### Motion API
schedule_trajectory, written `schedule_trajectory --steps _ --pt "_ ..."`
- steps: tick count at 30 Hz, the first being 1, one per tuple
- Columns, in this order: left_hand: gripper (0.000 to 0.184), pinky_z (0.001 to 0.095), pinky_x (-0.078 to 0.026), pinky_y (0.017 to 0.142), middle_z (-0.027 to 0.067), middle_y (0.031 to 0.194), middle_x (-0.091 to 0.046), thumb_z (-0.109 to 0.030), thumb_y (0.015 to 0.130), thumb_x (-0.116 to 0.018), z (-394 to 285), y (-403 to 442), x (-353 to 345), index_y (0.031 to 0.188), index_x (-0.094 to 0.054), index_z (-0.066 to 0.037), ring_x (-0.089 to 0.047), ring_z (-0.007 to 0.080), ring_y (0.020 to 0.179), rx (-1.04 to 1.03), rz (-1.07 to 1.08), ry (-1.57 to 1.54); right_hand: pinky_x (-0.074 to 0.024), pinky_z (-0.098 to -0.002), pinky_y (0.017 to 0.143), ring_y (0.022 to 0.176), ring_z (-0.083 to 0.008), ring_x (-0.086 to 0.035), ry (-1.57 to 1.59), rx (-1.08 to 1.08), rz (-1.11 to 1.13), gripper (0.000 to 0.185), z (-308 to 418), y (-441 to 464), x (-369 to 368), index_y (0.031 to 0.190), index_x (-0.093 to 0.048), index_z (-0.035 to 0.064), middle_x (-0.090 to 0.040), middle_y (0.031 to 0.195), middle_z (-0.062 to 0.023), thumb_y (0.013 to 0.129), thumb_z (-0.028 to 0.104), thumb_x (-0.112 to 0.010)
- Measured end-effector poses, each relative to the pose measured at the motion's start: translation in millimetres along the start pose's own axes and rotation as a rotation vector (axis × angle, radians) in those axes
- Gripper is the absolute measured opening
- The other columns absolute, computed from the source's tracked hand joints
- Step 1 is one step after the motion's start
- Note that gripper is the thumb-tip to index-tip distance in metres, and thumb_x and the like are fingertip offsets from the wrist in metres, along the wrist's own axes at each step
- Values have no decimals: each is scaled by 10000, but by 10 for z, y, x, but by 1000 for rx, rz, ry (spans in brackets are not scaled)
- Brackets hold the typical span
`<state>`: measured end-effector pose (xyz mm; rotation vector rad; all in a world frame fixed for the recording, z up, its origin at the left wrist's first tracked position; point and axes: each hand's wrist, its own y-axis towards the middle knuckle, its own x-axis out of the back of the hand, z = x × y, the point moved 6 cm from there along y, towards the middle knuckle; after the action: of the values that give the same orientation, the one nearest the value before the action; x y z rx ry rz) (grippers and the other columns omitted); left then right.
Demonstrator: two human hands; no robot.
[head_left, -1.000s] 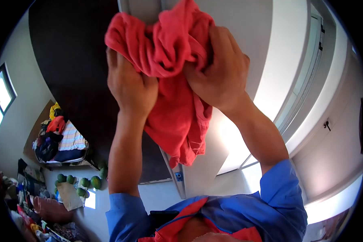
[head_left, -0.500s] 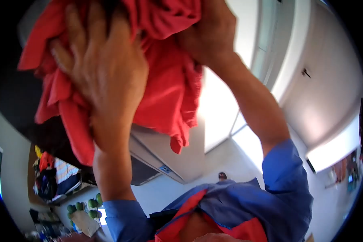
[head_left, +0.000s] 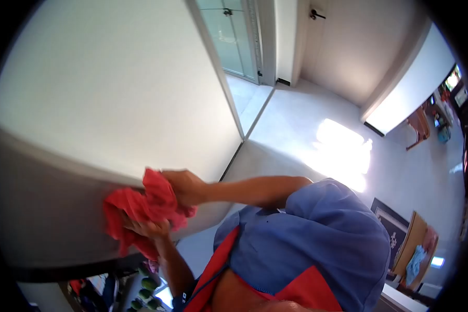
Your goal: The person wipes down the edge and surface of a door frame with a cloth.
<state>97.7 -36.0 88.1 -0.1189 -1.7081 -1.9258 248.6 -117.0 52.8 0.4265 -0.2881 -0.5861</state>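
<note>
A red cloth point(head_left: 135, 205), bunched into loose folds, is between my two hands in front of a broad grey surface point(head_left: 52, 208). My right hand point(head_left: 184, 187) is closed on its right side, near the edge where the pale panel point(head_left: 119, 93) meets the grey surface. Lower down, my left hand point(head_left: 148, 229) grips the cloth, with its fingers partly covered by the folds. I cannot tell whether the cloth touches the grey surface.
A closed door point(head_left: 348, 52) with a black handle stands at the upper right, beside a glass door point(head_left: 229, 39). Bright sunlight falls on the pale floor point(head_left: 291, 119). Clothes point(head_left: 93, 291) and green round things point(head_left: 148, 283) are at lower left, and a wooden chair point(head_left: 418, 125) at right.
Both hands and the red cloth have moved down and away from the camera. My view has turned, so the pale panel and more of the floor now show.
</note>
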Motion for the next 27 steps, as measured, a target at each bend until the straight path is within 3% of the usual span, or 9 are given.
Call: schedule_trajectory --steps 2,7,9,13,14,18,20,23,27 --pt "658 482 -515 1022 221 1391 -612 -449 958 -682 -363 -361 -366 1380 -581 46 -604 423 1251 408 18 -466 -556 -422 893 1034 -360 -697 44 -70 -25 416 -97 -397 305 1272 -599 103 -711 1122 -164 887 189 -730" --pt "691 468 -489 1083 232 1460 -544 -398 959 -702 -1321 -732 -1280 1480 -487 3 -556 369 1329 331 621 -746 -552 -455 883 1024 -409 -696 13 -430 -85 582 -695 -1155 1238 1363 -523 39 -711 1067 -220 833 158 -732" --pt "731 479 -486 1100 201 1492 -517 -354 945 -726 -2090 -614 -1664 1530 -425 -35 -539 356 1346 1593 721 -2072 -544 -477 874 1021 -430 -686 -4 -398 -232 602 -734 -1397 1773 1360 -500 17 -706 1059 -244 830 183 -732" --pt "702 448 -560 1002 165 1435 -551 -341 945 -730 -3041 -239 -2159 1502 -439 -29 -607 328 1255 1323 1025 -2034 -541 -490 865 1020 -438 -677 -91 -480 -326 573 -759 -1857 2616 1345 -495 27 -704 1079 -239 843 201 -711" --pt "659 402 -573 942 129 1339 -601 -321 933 -742 -3221 -153 -2308 1464 -476 -34 -618 278 1214 992 1113 -1697 -538 -493 868 1022 -434 -676 -87 -489 -386 544 -711 -1973 2848 1330 -504 36 -702 1092 -232 856 221 -697" --pt "591 356 -566 883 106 1255 -630 -302 915 -754 -4225 208 -2658 1401 -541 -41 -618 224 1180 750 1309 -1819 -533 -488 883 1073 -402 -662 -164 -607 -612 465 -705 -2472 3571 1288 -550 71 -688 1156 -196 905 316 -652" --pt "540 340 -533 924 97 1254 -642 -287 914 -745 -4738 388 -2657 1358 -584 -24 -612 199 1187 609 1469 -1517 -534 -483 886 1105 -388 -653 -195 -660 -725 464 -699 -2769 3928 1285 -560 75 -681 1176 -190 914 340 -647" --pt "532 347 -496 1004 92 1297 -640 -289 904 -751 -5518 610 -2768 1331 -606 -7 -612 207 1206 315 1255 -1693 -531 -471 912 1150 -379 -628 -343 -751 -809 447 -746 -3179 4370 1271 -573 81 -632 1289 -181 923 348 -660" --pt "532 360 -463 1062 105 1352 -643 -260 879 -768 -6344 951 -3045 1329 -625 -15 -610 241 1234 96 1351 -1702 -462 -457 1082 1312 -378 -547 -307 -721 -1219 609 -483 -3618 5120 1402 -525 87 -517 1441 -191 866 245 -768"
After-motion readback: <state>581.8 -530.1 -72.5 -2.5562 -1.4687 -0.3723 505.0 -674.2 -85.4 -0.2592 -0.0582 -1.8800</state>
